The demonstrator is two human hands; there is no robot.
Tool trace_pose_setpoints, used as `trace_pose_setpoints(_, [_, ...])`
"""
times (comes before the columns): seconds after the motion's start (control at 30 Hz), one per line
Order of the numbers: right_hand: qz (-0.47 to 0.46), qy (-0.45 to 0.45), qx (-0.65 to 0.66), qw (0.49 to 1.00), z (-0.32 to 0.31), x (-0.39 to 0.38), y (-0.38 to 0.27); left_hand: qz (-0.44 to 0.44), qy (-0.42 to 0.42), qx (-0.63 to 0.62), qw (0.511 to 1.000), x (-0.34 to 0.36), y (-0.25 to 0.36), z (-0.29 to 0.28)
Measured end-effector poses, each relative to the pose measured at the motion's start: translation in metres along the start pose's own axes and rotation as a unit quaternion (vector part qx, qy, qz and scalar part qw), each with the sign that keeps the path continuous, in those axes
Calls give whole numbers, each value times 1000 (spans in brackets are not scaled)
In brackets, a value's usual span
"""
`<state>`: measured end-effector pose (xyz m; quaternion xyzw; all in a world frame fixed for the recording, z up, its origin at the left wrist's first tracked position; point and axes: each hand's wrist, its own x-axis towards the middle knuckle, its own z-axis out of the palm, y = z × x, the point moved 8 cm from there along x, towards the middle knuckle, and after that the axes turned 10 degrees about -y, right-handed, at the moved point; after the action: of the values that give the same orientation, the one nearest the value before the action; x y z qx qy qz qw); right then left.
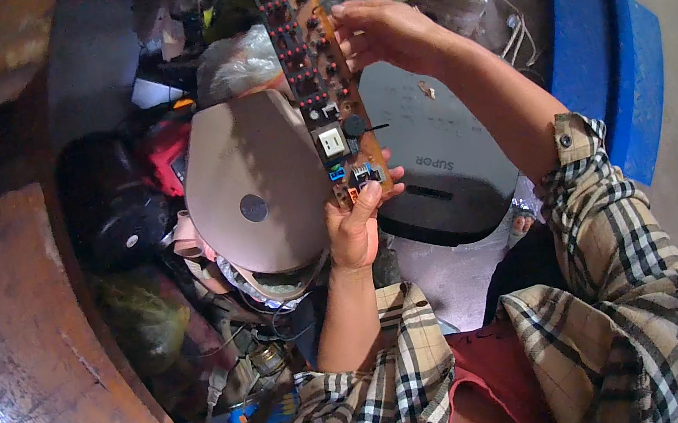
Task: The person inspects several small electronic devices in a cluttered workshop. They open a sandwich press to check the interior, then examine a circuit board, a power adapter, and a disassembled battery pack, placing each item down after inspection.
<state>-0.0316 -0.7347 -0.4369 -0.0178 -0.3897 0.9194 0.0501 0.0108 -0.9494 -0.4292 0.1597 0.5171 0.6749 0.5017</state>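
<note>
Checked sleeves are filling the foreground. Left of both hands, a beige cover [250, 186] is lying on clutter. Left hand [356, 225] is pinching the bottom end of a long circuit board [316, 72]; right hand [385, 29] is steadying its upper edge, fingers curled, above a grey appliance [445, 149]. Seemingly inspecting it; turning it calls for a firm two-handed grip.
</note>
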Motion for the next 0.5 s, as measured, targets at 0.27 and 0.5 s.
trace_pose_setpoints(0.27, [-9,3,11,1000,-5,3,10,24,14,89,996,-1,7,7])
trace_pose_setpoints(0.5, [-2,-3,36,999,-3,-2,25,53,31,168,984,-5,13,7])
